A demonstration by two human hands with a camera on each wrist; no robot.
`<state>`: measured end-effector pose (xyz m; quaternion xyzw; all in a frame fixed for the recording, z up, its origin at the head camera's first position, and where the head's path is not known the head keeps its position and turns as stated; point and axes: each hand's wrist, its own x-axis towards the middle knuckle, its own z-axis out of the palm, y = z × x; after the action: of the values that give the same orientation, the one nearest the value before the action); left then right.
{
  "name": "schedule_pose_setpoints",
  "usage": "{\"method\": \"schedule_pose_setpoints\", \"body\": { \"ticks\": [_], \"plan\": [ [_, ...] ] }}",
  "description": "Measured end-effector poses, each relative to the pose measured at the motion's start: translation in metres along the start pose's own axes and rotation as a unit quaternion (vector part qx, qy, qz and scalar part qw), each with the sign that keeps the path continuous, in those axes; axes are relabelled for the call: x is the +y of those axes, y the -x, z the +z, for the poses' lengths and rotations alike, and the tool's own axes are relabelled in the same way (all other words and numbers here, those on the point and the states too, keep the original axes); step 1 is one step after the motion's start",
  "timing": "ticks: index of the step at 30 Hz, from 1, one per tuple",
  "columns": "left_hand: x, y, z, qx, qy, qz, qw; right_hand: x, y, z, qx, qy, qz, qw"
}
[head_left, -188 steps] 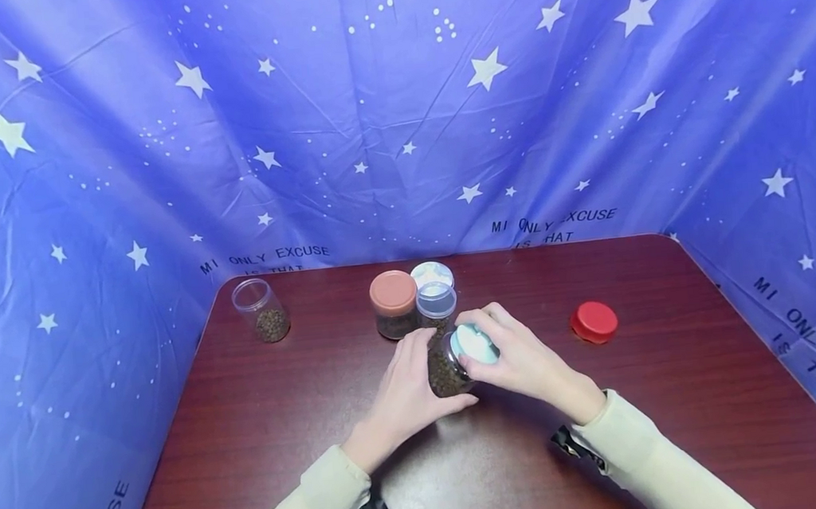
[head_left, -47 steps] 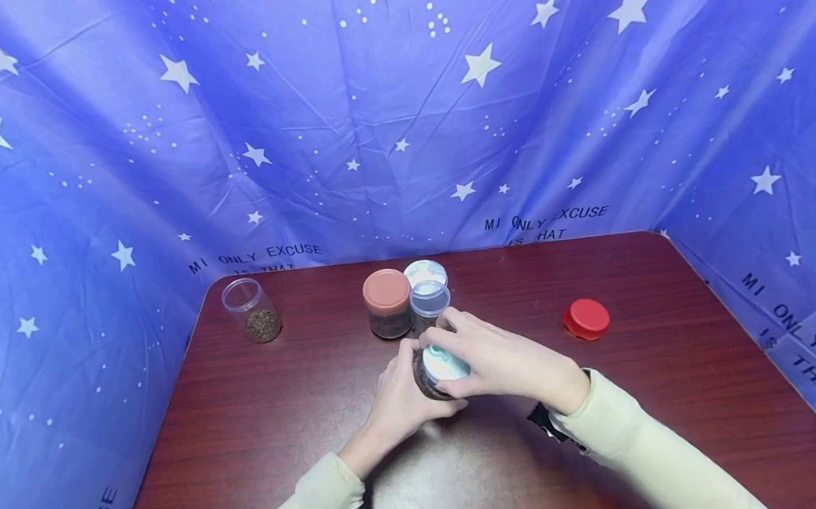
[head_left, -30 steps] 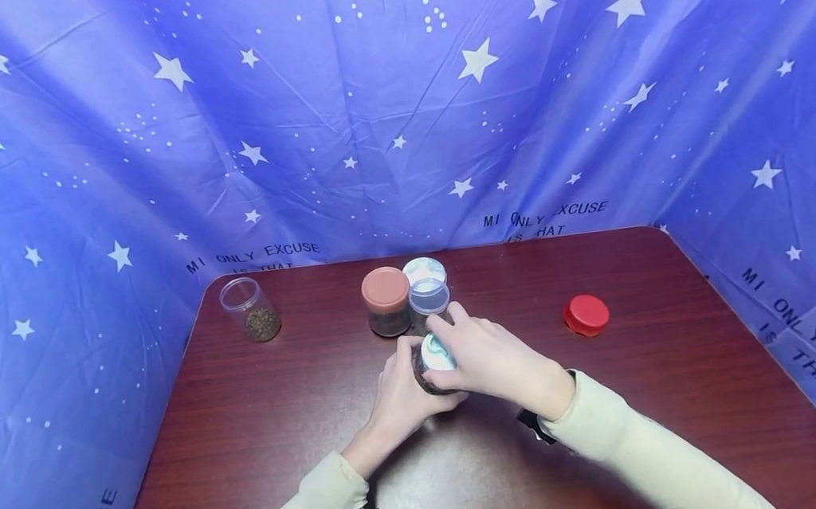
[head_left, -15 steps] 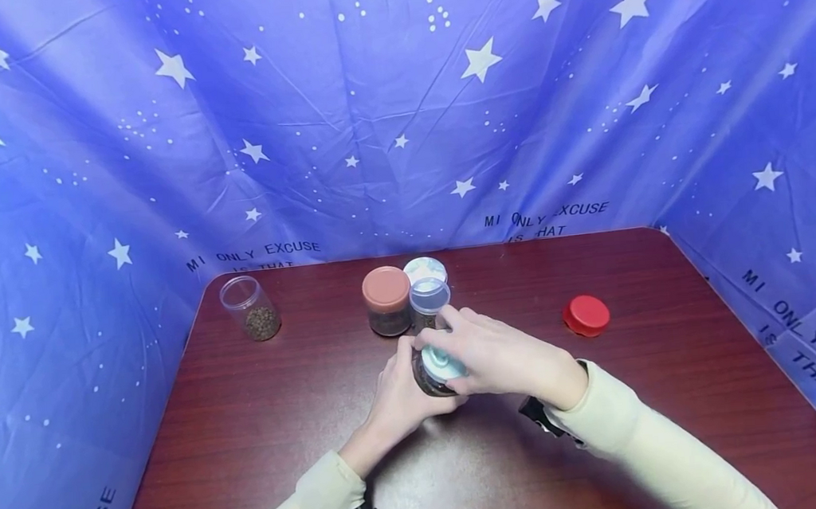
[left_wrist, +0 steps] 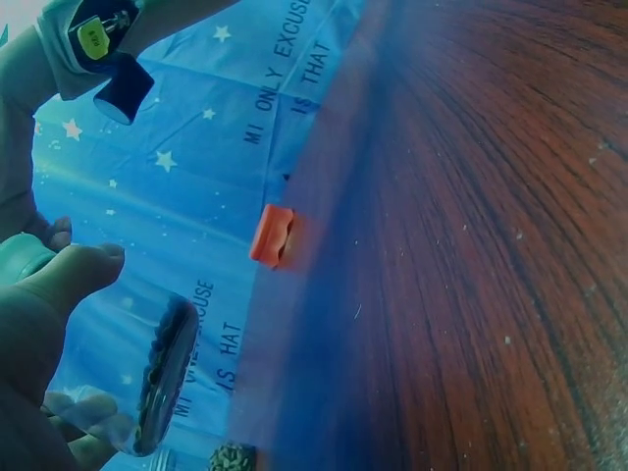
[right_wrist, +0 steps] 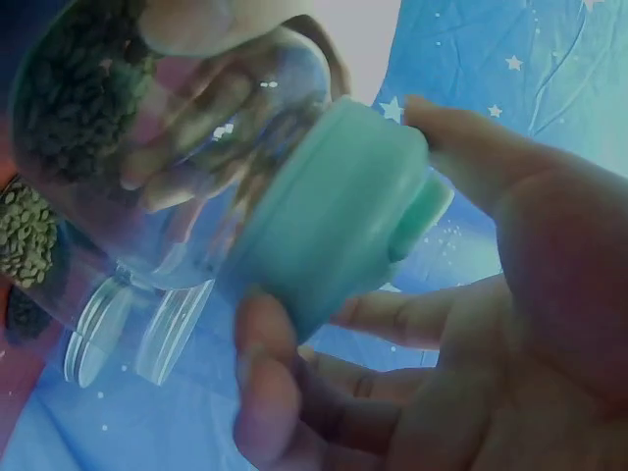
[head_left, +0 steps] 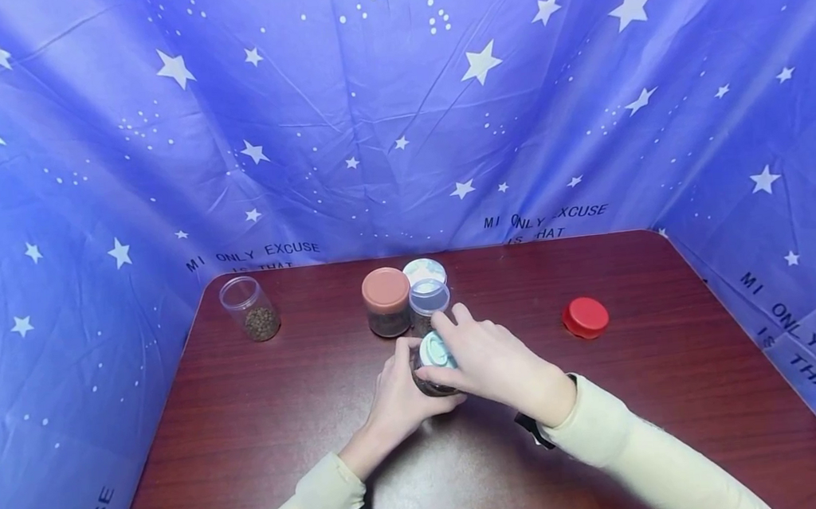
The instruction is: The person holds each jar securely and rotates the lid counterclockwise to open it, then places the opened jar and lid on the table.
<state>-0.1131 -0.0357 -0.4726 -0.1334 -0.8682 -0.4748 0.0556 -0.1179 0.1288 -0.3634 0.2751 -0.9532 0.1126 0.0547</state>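
A clear jar (right_wrist: 74,108) with dark seeds in it is held between both hands at the middle of the table. My left hand (head_left: 394,387) grips its body, the thumb on the near side and fingers round the far side. On the jar's mouth sits a turquoise lid (right_wrist: 329,211) with a raised handle on top. Fingers and thumb of my right hand (head_left: 499,359) curl round this lid's edge from the right. In the left wrist view the jar's base (left_wrist: 165,378) faces the table.
Just behind the hands stand an open clear jar (head_left: 430,299), a jar with a brownish-pink lid (head_left: 385,292) and a white-lidded container (head_left: 424,270). An open jar holding brown seeds (head_left: 261,323) is at the back left. A red lid (head_left: 585,316) lies to the right.
Over the earlier frames my right hand turns back and forth on the turquoise lid. Compared with the first frame, the jar has moved slightly left and stands more upright. My left hand keeps its grip.
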Motion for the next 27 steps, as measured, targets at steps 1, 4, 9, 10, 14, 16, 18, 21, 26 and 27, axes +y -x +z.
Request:
{"method": "schedule_pose_setpoints", "body": {
  "ticks": [1, 4, 9, 10, 14, 16, 18, 21, 26, 27],
  "plan": [
    [0.0, 0.0, 0.0, -0.001, -0.001, 0.001, 1.0, 0.0, 0.0, -0.001, -0.005, -0.005, -0.003, 1.0],
    [-0.001, 0.0, 0.0, -0.006, -0.001, -0.001, 1.0, 0.002, -0.001, -0.003, -0.022, -0.019, -0.019, 0.999],
    [-0.002, 0.001, 0.0, -0.009, 0.003, 0.001, 1.0, 0.007, -0.002, -0.008, -0.042, -0.019, -0.059, 0.997],
    [-0.002, 0.001, 0.0, -0.009, 0.003, 0.001, 1.0, 0.008, -0.002, -0.01, -0.047, -0.016, -0.066, 0.997],
    [0.0, 0.001, 0.001, -0.007, -0.005, 0.005, 1.0, 0.009, -0.001, -0.016, -0.068, -0.004, -0.088, 0.994],
    [0.0, 0.001, 0.001, -0.007, -0.005, 0.006, 0.9999, 0.01, 0.001, -0.019, -0.067, 0.003, -0.092, 0.993],
    [0.0, 0.001, 0.001, -0.01, 0.001, 0.004, 0.9999, 0.01, 0.003, -0.021, -0.055, 0.014, -0.092, 0.994],
    [0.001, 0.002, 0.001, -0.014, 0.007, -0.007, 0.9999, 0.008, 0.005, -0.022, -0.029, 0.031, -0.078, 0.996],
    [0.001, 0.002, 0.002, -0.003, 0.004, -0.01, 0.9999, 0.002, 0.004, -0.011, 0.002, 0.038, -0.028, 0.999],
    [0.001, 0.002, 0.003, -0.001, 0.003, -0.007, 1.0, 0.0, 0.004, -0.008, 0.007, 0.036, -0.015, 0.999]
  ]
}}
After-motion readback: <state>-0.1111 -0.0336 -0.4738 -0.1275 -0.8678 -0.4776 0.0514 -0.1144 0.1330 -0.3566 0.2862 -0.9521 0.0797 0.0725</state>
